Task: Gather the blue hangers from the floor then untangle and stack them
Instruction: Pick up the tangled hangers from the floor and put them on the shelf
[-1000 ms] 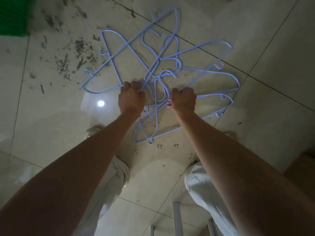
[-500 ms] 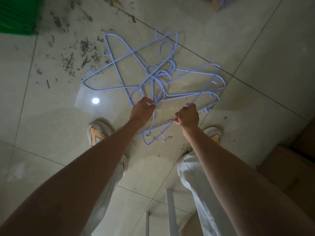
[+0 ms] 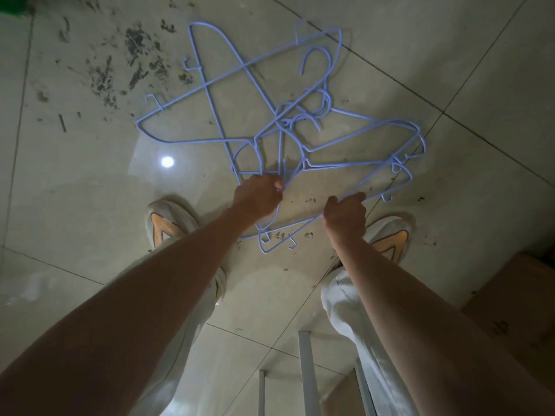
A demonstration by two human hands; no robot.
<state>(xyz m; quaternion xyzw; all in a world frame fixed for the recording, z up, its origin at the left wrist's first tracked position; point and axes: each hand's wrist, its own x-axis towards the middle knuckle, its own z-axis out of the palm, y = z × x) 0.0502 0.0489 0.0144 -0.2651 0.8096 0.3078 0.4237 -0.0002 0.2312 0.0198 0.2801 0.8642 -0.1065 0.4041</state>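
Hands, left hand (image 3: 258, 196) and right hand (image 3: 345, 216), clench tangled blue hangers (image 3: 300, 130).

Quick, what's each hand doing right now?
Left hand: closed on the tangle of blue hangers.
Right hand: closed on a bar of the same tangle.

Both hands grip a tangled bunch of blue hangers (image 3: 300, 139). The left hand (image 3: 258, 196) is closed on several wires. The right hand (image 3: 345, 216) is closed on one bar.
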